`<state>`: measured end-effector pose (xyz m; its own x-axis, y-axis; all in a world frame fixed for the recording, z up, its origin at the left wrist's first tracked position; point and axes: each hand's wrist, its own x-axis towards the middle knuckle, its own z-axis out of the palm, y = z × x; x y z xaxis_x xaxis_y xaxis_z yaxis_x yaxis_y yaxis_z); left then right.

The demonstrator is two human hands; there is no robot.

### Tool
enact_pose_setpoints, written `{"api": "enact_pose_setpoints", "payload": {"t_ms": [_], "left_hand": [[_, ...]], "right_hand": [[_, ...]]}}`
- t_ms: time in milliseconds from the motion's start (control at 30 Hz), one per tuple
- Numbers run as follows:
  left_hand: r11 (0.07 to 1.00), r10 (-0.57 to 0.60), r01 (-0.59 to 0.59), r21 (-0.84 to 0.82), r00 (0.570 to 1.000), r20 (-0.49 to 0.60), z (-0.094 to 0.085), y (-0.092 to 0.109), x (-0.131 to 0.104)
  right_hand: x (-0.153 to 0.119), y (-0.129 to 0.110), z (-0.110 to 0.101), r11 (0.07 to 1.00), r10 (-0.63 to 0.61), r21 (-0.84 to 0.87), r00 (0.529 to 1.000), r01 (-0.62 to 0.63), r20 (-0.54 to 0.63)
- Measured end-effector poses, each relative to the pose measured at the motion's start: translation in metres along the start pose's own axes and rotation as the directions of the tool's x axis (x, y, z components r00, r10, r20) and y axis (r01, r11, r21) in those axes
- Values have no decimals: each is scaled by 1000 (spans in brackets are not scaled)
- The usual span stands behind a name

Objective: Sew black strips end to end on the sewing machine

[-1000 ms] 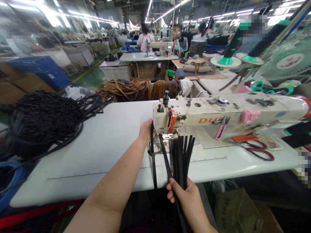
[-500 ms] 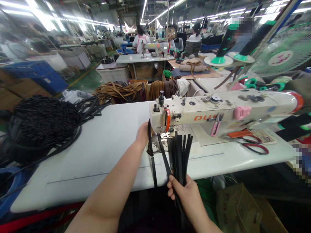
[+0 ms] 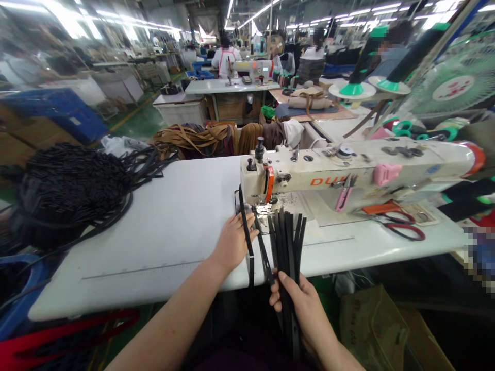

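Observation:
In the head view my right hand (image 3: 305,304) is wrapped round a bundle of narrow black straps (image 3: 286,242) at the table's front edge. Its thumb and fingers also pinch one strap (image 3: 263,252) that slants up to the presser foot (image 3: 266,207) of the sewing machine (image 3: 294,167). My left hand (image 3: 234,239) lies on the table left of the needle area, fingers stretched toward the foot. Another black strap (image 3: 245,221) hangs down from the machine's left end and crosses in front of these fingers; whether they grip anything is partly hidden.
A large heap of black straps (image 3: 73,190) lies at the table's left end. Red-handled scissors (image 3: 404,225) and pink-handled snips (image 3: 342,196) are at the right by the machine. Thread cones (image 3: 358,67) and a fan (image 3: 452,87) stand behind. A cardboard box (image 3: 371,324) sits below right.
My left hand has come back from behind the machine's left end toward me, into fuller view beside the needle area. My right hand keeps its hold on the straps.

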<state>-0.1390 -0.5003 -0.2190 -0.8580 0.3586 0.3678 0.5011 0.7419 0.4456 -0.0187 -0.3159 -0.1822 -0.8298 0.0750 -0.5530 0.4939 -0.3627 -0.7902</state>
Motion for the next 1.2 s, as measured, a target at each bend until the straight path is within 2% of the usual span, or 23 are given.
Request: {"api": "enact_pose_setpoints", "payload": {"t_ms": [167,367,833,1200], "left_hand": [[1000,5,-5,24,1000,16,0,0,3],[1000,-6,6,7,1000,-15,4,-3,2],[1000,-23,23,11,1000,13,2,-2,2],[1000,9,-9,7,999,-40,6,-4,2]], "right_hand": [[-4,0,-4,996,88,-11,996,-88,-3],[-7,4,-9,993,107,-60,994,-106,9],[-6,12,-17,998,-12,-62,1000,11,-19],[-7,16,-23,993,-28,-113,999,30,19]]}}
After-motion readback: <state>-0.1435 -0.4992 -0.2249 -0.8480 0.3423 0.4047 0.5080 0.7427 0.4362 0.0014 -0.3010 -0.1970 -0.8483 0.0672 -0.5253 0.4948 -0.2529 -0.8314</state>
